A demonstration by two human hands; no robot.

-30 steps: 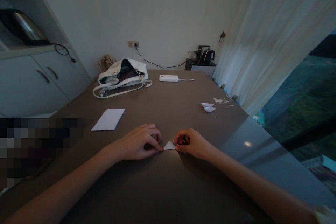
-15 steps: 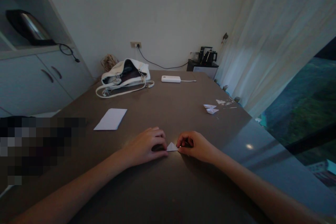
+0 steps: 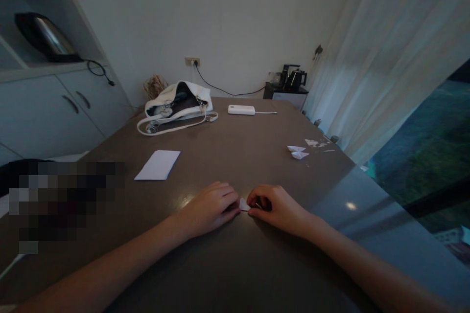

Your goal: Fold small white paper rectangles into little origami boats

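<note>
A small folded piece of white paper (image 3: pixel 244 205) lies on the brown table between my hands, mostly covered by fingers. My left hand (image 3: pixel 216 208) is closed, its thumb and fingers pinching the paper's left side. From the other side my right hand (image 3: pixel 277 208) pinches the right edge between thumb and curled fingers. Further off to the right, two small folded paper boats (image 3: pixel 299 155) sit close together. To the left lies a flat stack of white paper (image 3: pixel 158 165).
A white handbag (image 3: pixel 179 102) with a strap rests at the table's back left. Beyond the middle is a white power bank (image 3: pixel 241 110) with a short cable. Paper scraps (image 3: pixel 317 143) are scattered near the right edge. A black kettle (image 3: pixel 295 79) stands past the far end.
My left hand has moved right and its fingers have closed more over the folded paper, so less of it shows. The view has shifted slightly.
</note>
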